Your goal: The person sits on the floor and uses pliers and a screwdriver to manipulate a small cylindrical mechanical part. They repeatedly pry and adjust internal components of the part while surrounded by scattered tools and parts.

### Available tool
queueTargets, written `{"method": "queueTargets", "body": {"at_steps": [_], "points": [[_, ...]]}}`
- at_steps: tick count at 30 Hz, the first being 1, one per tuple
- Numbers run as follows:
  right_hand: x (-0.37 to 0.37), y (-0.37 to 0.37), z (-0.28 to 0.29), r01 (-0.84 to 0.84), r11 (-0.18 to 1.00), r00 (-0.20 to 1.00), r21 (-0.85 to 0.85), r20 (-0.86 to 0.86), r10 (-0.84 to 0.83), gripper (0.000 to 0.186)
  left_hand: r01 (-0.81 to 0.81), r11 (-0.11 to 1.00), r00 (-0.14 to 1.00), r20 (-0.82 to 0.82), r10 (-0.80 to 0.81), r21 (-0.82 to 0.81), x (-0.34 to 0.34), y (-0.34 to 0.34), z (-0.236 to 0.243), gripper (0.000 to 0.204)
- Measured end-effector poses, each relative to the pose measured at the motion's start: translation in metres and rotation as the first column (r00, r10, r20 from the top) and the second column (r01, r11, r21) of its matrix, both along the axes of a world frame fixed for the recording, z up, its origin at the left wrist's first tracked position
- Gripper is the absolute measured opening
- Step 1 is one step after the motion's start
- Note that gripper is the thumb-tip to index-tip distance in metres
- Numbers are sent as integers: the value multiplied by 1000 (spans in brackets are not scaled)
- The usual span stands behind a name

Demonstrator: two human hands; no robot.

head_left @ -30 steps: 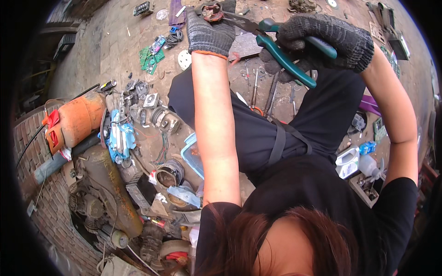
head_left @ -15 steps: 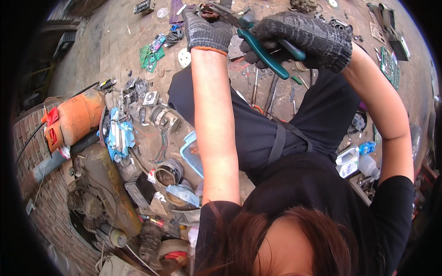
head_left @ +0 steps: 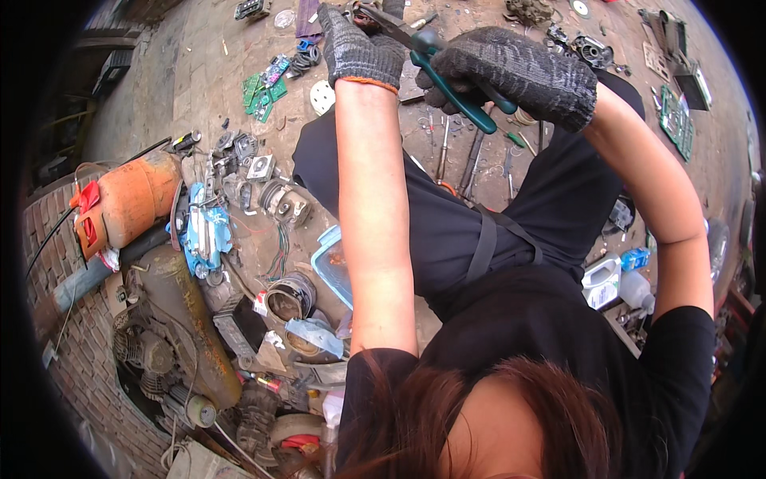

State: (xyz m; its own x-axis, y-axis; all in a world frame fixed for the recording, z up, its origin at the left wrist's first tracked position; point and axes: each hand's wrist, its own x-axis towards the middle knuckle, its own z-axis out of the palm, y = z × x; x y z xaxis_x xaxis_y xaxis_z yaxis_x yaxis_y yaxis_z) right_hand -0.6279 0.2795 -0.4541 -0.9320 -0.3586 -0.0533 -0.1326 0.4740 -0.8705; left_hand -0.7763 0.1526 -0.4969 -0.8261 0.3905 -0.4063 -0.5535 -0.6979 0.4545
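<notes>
Both my hands wear dark grey knit gloves and work at the top of the head view. My left hand [head_left: 359, 54] is closed around a small reddish-brown, coppery part [head_left: 365, 17], partly hidden by the glove and cut by the picture edge. My right hand [head_left: 523, 73] grips cutting pliers [head_left: 456, 94] by their green handles. Their jaws point left and reach the coppery part; whether the tips bite into it cannot be made out.
Green circuit boards [head_left: 259, 100] and a white disc [head_left: 321, 96] lie on the ground beyond my knees. Long-handled tools [head_left: 444, 152] lie between my legs. Left are an orange gas cylinder [head_left: 144, 195], metal parts [head_left: 279, 201] and a blue plastic container [head_left: 329, 267]; right, a white jug [head_left: 602, 281].
The pliers' handles have come closer together as my right hand squeezes. That hand has shifted slightly left. My left hand stays nearly in place with the coppery part.
</notes>
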Motion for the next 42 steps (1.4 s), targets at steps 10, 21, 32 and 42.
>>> {"method": "queueTargets", "body": {"at_steps": [10, 21, 32, 42], "points": [[-1, -12, 6, 139, 987, 975, -82, 184, -122, 44, -59, 995, 998, -10, 59, -75, 5, 9, -3, 35], [49, -7, -173, 783, 607, 546, -135, 618, -566, 32, -64, 982, 997, 50, 56, 180, -8, -48, -26, 45], [73, -101, -361, 484, 800, 734, 355, 332, -592, 45, -185, 982, 979, 99, 180, 37, 0, -62, -27, 33], [111, -11, -427, 492, 122, 248, 862, -5, -969, 29, -108, 915, 982, -187, 37, -388, 16, -84, -24, 32]]}}
